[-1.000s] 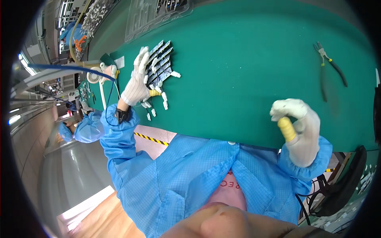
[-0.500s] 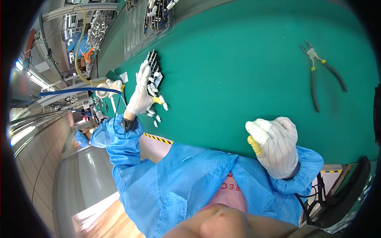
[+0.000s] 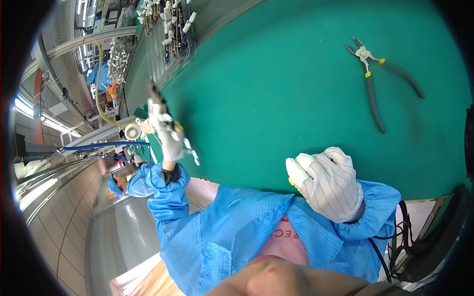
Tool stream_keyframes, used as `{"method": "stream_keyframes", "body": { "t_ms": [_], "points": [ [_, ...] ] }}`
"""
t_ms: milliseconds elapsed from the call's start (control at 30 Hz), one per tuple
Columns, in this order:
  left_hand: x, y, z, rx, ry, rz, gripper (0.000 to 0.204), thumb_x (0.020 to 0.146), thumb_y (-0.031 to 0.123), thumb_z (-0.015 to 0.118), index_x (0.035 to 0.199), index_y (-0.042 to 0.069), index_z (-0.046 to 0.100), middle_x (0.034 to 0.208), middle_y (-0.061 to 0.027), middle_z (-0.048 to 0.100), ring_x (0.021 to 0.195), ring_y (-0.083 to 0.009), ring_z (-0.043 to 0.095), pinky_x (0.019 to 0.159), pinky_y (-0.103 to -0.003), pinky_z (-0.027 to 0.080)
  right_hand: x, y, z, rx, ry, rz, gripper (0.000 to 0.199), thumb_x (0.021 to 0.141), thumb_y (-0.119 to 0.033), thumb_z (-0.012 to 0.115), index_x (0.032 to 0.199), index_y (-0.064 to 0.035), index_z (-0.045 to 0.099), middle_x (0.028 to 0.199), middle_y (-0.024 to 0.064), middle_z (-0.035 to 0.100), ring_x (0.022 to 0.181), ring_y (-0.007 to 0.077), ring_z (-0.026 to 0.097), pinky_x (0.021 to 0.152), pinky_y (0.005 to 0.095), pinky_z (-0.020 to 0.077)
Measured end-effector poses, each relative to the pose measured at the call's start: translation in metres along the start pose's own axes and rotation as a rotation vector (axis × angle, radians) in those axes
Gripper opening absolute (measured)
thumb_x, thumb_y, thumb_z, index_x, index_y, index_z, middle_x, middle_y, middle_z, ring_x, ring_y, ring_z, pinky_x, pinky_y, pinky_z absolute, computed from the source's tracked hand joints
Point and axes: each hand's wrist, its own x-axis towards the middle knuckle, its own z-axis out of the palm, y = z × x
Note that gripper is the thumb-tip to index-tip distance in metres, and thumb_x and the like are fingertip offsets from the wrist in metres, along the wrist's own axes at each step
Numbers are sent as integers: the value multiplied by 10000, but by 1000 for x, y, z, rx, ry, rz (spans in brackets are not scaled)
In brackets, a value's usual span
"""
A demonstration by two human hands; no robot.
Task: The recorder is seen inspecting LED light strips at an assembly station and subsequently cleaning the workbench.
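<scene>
My left hand [image 3: 170, 143], gloved in white and blurred by motion, is closed on a dark circuit board [image 3: 154, 91] with white connectors at the left of the mat. One white connector [image 3: 195, 157] dangles below that hand on a lead. The board's shape is smeared and partly covered by the fingers. Near the front edge of the green mat [image 3: 256, 98], my right hand [image 3: 328, 182] has its fingers curled down, with yellow wrapping just showing at the thumb. Whatever it may hold is hidden. Diagonal cutters [image 3: 364, 54] with dark handles lie spread at the right, touched by neither hand.
A clear plastic tray [image 3: 170, 69] holding boards with white connectors stands at the far left. Beside the mat is a small white fan [image 3: 133, 131]. A blue cable [image 3: 106, 146] runs behind my left arm. A person in blue [image 3: 118, 183] sits further left.
My left hand has swung left with the board, which now points toward the tray and is tilted up. My right hand has shifted slightly left. The whole view has turned a little.
</scene>
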Motion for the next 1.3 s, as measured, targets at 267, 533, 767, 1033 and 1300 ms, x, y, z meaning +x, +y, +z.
{"method": "stream_keyframes", "body": {
  "t_ms": [267, 533, 767, 1033, 1300],
  "points": [
    [134, -173, -43, 1048, 45, 732, 699, 818, 146, 588, 1404, -30, 250, 1428, -228, 303, 1317, -377, 278, 1096, -430, 216, -1, -2, 2, 2, 14, -15, 299, 743, -137, 639, 1017, -19, 630, 923, 97, 618, 751, 189, 605, 779, 364, 427],
    [245, -171, 69, -144, -215, -243, 492, 658, -23, 620, 1140, -21, 521, 971, -62, 590, 826, -182, 554, 693, -296, 471, 0, 1, 3, -2, -14, 66, 279, 759, -147, 649, 1016, -38, 634, 920, 91, 621, 767, 194, 609, 803, 364, 429],
    [246, -198, 93, -580, -319, -611, 332, 821, 48, 616, 1141, 46, 525, 929, -48, 627, 645, -123, 568, 525, -251, 446, 2, 3, 1, 16, 22, 83, 271, 760, -141, 656, 1015, -51, 635, 912, 82, 625, 768, 187, 611, 806, 355, 433],
    [227, -173, 119, -735, 36, -462, 496, 779, -54, 568, 1245, 12, 414, 1177, -153, 556, 930, -263, 616, 711, -325, 527, -1, 6, 0, -20, 48, 97, 300, 710, -111, 709, 994, -85, 616, 869, 50, 630, 763, 166, 625, 753, 332, 454],
    [227, -149, 93, -234, 451, -3, 526, 775, 4, 668, 1266, -17, 481, 1071, -118, 628, 934, -183, 593, 856, -306, 452, 12, -7, -10, -230, 395, 32, 358, 633, -94, 752, 972, -91, 638, 866, 54, 643, 794, 221, 629, 713, 351, 473]
  ]
}}
